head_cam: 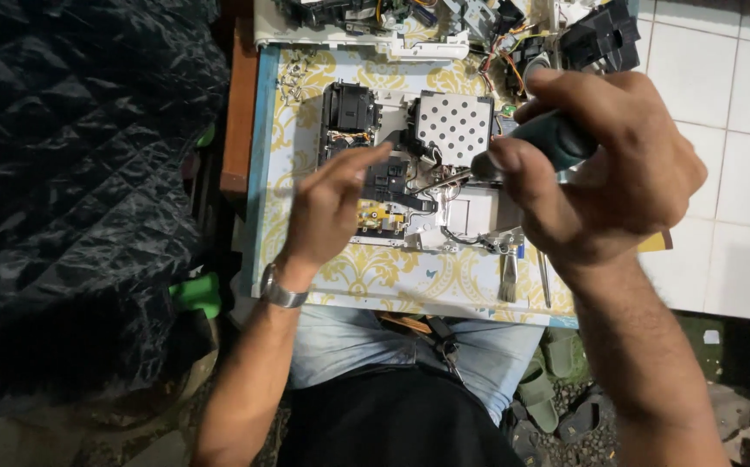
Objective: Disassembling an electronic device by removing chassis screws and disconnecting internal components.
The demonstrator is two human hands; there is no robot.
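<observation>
Right of the frame's centre, the right hand [604, 169] is closed around a screwdriver [526, 149] with a dark green handle. Its long axis runs on a slant from the upper right, where the handle sits in the fist, down to the lower left, where the thin metal shaft points into the opened device [418, 173]. The tip lies near the middle of the device, just below a perforated metal plate [454, 127]; whether it touches a screw there I cannot tell.

The left hand [331, 207] is open, fingers stretched toward the upper right, fingertips resting on or just over a black block of the device's inner frame. A metal wristwatch [280, 290] sits on that wrist.

The device lies flat on a counter covered with a yellow-and-white patterned cloth [349, 268], and spreads from a black boxy module [351, 108] at the upper left to a bare grey panel at the lower right. Orange and black wires cross it. The right hand and the handle hide part of the device's right edge.

At the counter's near edge, below the right hand, lie a small flat metal tool [510, 277] and a thin rod [545, 278], both pointing toward the person. Along the top of the frame sits another stripped chassis [366, 26] with loose wiring. White floor tiles [738, 130] fill the right side, and a dark quilted cover [81, 173] fills the left.
</observation>
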